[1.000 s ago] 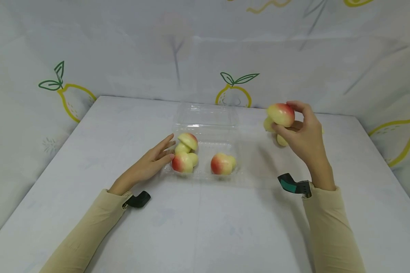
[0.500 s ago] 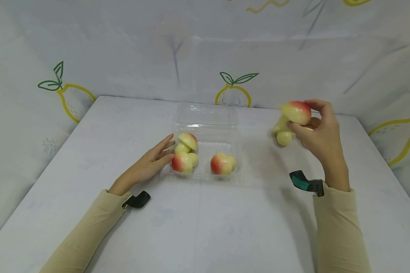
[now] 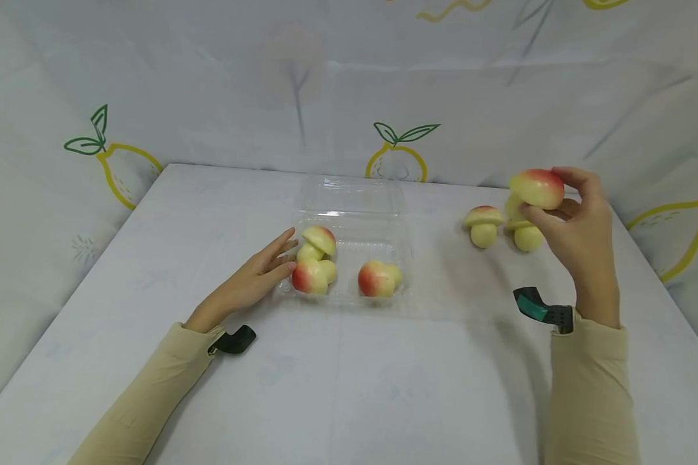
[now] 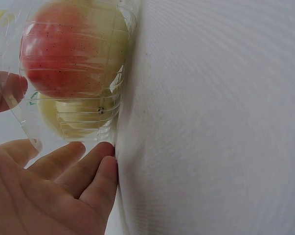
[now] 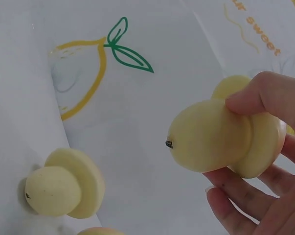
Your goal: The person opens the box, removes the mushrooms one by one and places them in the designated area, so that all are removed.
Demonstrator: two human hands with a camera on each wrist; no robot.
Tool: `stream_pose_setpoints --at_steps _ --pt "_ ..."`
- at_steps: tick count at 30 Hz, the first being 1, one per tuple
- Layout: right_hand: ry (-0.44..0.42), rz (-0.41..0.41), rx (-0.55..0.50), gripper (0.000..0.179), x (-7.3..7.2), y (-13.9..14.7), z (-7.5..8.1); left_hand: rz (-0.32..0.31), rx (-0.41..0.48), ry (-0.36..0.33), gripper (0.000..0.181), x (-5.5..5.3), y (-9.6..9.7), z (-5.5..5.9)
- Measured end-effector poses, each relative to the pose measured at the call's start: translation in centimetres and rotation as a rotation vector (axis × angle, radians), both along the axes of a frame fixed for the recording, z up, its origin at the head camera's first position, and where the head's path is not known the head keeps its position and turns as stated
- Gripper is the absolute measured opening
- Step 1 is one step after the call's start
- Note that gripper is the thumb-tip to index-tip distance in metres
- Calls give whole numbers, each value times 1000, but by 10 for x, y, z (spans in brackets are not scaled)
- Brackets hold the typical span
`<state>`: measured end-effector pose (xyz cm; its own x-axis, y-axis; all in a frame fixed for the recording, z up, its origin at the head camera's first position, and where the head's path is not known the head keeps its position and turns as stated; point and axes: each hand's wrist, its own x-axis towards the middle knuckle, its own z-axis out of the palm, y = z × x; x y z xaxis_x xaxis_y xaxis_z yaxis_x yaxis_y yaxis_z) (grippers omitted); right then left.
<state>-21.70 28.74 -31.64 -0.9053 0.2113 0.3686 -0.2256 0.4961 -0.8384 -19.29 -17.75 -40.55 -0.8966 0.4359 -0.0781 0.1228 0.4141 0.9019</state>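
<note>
1. Mushroom-shaped piece (image 3: 539, 188), red and yellow, is pinched between the thumb and fingers of my right hand (image 3: 590, 236), raised over the far right of the counter (image 3: 349, 394). Its long axis slants, cap up to the right, stem down to the left.
2. Below it I see a left mushroom (image 3: 483, 226) and a right mushroom (image 3: 528, 239) on the counter.
3. My left hand (image 3: 249, 279) is nearer the clear container (image 3: 346, 299), fingers extended and grasping nothing, at its left wall; firm contact I can't tell.
4. That container lies well left of the held piece, and nearer. Inside: a far-left mushroom (image 3: 321, 240), a near-left mushroom (image 3: 309, 278) and a near-right mushroom (image 3: 377, 279). Its lid (image 3: 351, 196) lies folded back, far side.
</note>
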Motion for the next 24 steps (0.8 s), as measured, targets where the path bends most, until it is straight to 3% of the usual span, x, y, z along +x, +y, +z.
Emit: stream_pose_setpoints --at_steps 11,19,24 --pt "-13 -122 -99 59 1 19 0 -2 2 7 70 1 -1 0" --pt "1 -237 -92 60 0 32 -7 -6 16 8 69 0 -1 -1" --pt "-42 -285 -177 61 1 40 -8 -8 10 13 69 0 -1 -1"
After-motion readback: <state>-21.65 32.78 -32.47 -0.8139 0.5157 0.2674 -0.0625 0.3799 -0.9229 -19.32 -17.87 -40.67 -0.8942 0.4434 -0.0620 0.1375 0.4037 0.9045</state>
